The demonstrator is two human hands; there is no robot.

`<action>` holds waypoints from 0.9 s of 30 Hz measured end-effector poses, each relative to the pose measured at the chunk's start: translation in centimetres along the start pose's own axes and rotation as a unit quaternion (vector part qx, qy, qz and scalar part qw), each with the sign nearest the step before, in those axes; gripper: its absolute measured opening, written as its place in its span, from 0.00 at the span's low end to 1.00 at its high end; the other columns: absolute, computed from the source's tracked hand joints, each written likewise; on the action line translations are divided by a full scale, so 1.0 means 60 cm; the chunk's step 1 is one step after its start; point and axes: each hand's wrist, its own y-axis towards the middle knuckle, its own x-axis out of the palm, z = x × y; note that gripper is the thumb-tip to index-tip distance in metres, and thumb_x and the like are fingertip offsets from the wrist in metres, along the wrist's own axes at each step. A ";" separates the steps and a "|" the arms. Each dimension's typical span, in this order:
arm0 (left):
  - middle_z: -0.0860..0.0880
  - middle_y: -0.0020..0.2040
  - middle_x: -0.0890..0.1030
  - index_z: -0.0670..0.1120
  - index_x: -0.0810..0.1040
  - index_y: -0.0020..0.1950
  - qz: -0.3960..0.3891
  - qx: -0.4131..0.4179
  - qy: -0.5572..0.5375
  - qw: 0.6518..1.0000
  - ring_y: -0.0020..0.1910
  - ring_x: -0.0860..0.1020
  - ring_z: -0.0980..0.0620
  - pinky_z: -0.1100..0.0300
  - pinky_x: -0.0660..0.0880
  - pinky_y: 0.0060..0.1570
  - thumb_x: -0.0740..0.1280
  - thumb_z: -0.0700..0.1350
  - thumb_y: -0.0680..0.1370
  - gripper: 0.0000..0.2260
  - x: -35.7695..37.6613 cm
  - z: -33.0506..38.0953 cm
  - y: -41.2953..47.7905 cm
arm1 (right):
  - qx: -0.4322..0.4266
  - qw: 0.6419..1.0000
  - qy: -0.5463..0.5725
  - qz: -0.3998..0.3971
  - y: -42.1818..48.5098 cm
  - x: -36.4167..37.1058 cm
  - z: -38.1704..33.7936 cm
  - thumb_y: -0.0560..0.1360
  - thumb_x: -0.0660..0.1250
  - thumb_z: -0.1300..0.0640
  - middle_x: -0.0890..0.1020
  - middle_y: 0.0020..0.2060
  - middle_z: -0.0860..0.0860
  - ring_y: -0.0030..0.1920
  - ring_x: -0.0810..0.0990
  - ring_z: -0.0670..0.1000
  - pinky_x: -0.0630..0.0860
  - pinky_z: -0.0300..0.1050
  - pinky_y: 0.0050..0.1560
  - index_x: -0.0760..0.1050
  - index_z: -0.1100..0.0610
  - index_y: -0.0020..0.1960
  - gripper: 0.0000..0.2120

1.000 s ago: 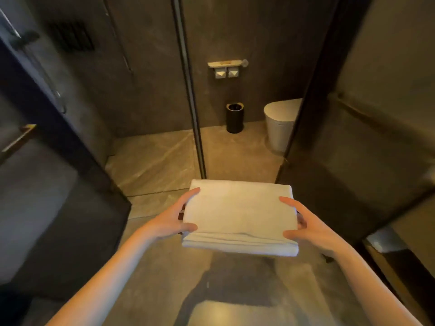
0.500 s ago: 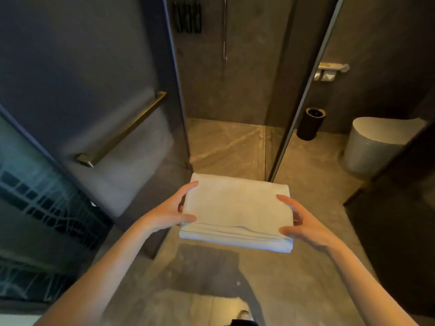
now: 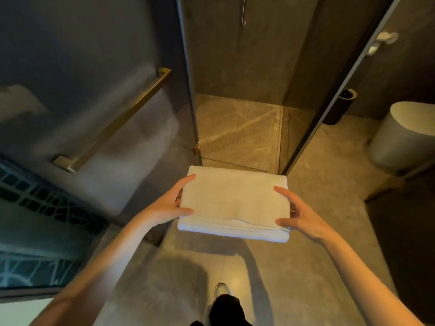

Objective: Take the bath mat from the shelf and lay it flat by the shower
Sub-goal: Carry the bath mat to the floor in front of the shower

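Note:
A folded white bath mat (image 3: 233, 203) is held level in front of me, above the grey floor. My left hand (image 3: 171, 205) grips its left edge, thumb on top and fingers underneath. Its right edge is clasped the same way by my right hand (image 3: 299, 214). Straight ahead, just past the mat, the shower stall (image 3: 237, 130) stands open with its marbled floor showing. The shelf is out of view.
An open glass shower door with a brass handle bar (image 3: 115, 123) stands on the left. A glass partition edge (image 3: 329, 100) rises at the right. A white toilet (image 3: 407, 137) and a black bin (image 3: 341, 105) are at the far right. My shoe (image 3: 221, 289) is below.
My view has swung right to left, bringing the shower opening to the centre and the toilet to the right edge. The mat stays gripped in both hands, still folded.

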 end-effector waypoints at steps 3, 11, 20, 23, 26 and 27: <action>0.58 0.66 0.65 0.58 0.55 0.74 0.008 -0.018 -0.009 1.000 0.59 0.71 0.61 0.64 0.77 0.48 0.72 0.35 0.71 0.40 -0.007 -0.012 0.044 | 0.005 1.000 -0.001 0.002 0.046 -0.007 0.020 0.69 0.69 0.73 0.71 0.64 0.48 0.56 0.76 0.43 0.77 0.35 0.45 0.64 0.39 0.65 0.37; 0.54 0.70 0.64 0.58 0.59 0.72 0.021 -0.051 0.048 0.997 0.64 0.68 0.59 0.71 0.70 0.53 0.71 0.32 0.70 0.39 -0.018 -0.100 0.173 | 0.042 0.999 -0.020 0.017 0.154 0.006 0.119 0.68 0.70 0.73 0.68 0.66 0.45 0.51 0.76 0.34 0.75 0.32 0.47 0.62 0.46 0.69 0.38; 0.57 0.72 0.58 0.60 0.58 0.70 0.000 -0.073 0.074 0.995 0.69 0.59 0.62 0.72 0.64 0.57 0.70 0.32 0.71 0.38 0.012 -0.366 0.355 | 0.096 0.995 -0.009 0.035 0.317 0.069 0.397 0.68 0.68 0.76 0.68 0.66 0.46 0.52 0.77 0.42 0.75 0.33 0.50 0.63 0.45 0.68 0.38; 0.59 0.70 0.59 0.56 0.58 0.74 -0.015 -0.097 0.068 0.993 0.62 0.65 0.67 0.79 0.66 0.49 0.70 0.32 0.71 0.38 0.028 -0.480 0.422 | 0.097 0.994 -0.017 0.038 0.382 0.096 0.518 0.68 0.68 0.75 0.68 0.66 0.49 0.53 0.76 0.48 0.75 0.34 0.51 0.62 0.46 0.68 0.38; 0.61 0.64 0.65 0.54 0.58 0.74 -0.032 -0.112 0.056 0.992 0.52 0.71 0.74 0.76 0.70 0.44 0.69 0.30 0.71 0.38 0.046 -0.599 0.500 | 0.110 0.993 -0.019 0.043 0.445 0.122 0.646 0.69 0.69 0.74 0.68 0.65 0.48 0.56 0.74 0.51 0.75 0.33 0.51 0.62 0.47 0.69 0.37; 0.63 0.62 0.66 0.54 0.58 0.74 -0.033 -0.118 0.054 0.991 0.50 0.71 0.75 0.76 0.71 0.43 0.69 0.30 0.71 0.38 0.053 -0.639 0.525 | 0.109 0.993 -0.022 0.044 0.465 0.129 0.688 0.69 0.69 0.73 0.67 0.66 0.47 0.58 0.73 0.51 0.75 0.33 0.51 0.61 0.48 0.70 0.37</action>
